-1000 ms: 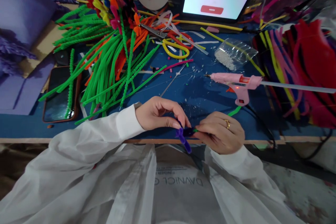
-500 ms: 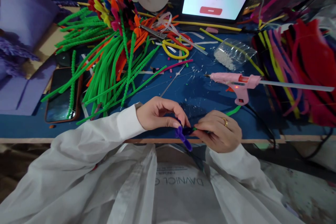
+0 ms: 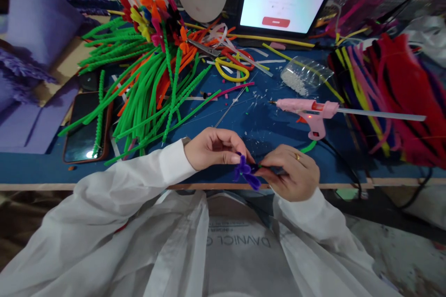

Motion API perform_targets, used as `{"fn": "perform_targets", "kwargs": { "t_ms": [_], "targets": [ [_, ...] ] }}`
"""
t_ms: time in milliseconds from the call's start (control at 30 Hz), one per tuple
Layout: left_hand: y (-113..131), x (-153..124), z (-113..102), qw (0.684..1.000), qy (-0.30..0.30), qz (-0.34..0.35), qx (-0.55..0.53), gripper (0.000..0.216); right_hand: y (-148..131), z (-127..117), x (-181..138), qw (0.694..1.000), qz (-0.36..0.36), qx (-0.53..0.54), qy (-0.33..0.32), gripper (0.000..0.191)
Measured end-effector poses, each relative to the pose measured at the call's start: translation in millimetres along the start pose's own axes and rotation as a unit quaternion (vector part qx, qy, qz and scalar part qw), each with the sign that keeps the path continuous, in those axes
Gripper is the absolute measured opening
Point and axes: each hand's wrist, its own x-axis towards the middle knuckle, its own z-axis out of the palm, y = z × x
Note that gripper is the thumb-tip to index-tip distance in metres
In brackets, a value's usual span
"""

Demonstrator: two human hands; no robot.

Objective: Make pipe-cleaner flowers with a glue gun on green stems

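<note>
A purple pipe-cleaner flower (image 3: 245, 171) with looped petals is between my two hands, just above the table's front edge. My left hand (image 3: 219, 149) pinches a petal of it between thumb and fingertips. On the other side my right hand (image 3: 293, 171), with a ring on one finger, is closed on the green stem (image 3: 259, 166) close behind the bloom. Most of the stem's length is hidden by the right hand; a green end (image 3: 309, 146) shows beyond the knuckles. The pink glue gun (image 3: 310, 110) lies past the right hand, its small light lit.
Green pipe cleaners (image 3: 142, 102) and finished flowers (image 3: 153, 9) fill the left. Scissors with yellow and red handles (image 3: 232, 76) lie mid-table. A clear tray of white beads (image 3: 296, 82), bundled pipe cleaners (image 3: 400, 102), a phone (image 3: 81, 125) and a tablet timer (image 3: 278, 14) surround them.
The purple flower has turned so that more of its petals face the camera. Both hands keep their grip and have barely moved. The view has shifted slightly.
</note>
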Motion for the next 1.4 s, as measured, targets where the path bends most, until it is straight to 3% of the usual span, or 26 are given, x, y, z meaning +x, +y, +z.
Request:
{"fn": "perform_targets", "kwargs": {
  "t_ms": [300, 500, 633, 1033, 1200, 1400],
  "targets": [
    [-5, -3, 5, 0.993, 0.074, -0.016, -0.090, 0.035, -16, -9, 19, 0.996, 0.055, -0.046, -0.061, 0.020],
    [-5, -3, 6, 0.988, 0.094, 0.028, -0.120, 0.033, -15, -14, 24, 0.985, 0.122, 0.044, -0.114, 0.016],
    [-4, -4, 3, 0.988, 0.069, 0.044, -0.130, 0.031, -14, -16, 24, 0.972, 0.172, 0.101, -0.122, 0.016],
    [-3, -8, 2, 0.990, 0.024, 0.031, -0.133, 0.030, -17, -12, 26, 0.977, 0.174, 0.084, -0.095, 0.020],
    [0, -8, 2, 0.992, 0.016, 0.060, -0.114, 0.025, -15, -12, 21, 0.973, 0.183, 0.100, -0.102, 0.015],
    [7, -13, 1, 0.990, 0.012, 0.141, -0.012, 0.036, -14, -13, 20, 0.970, 0.192, 0.112, -0.097, 0.015]
  ]
}}
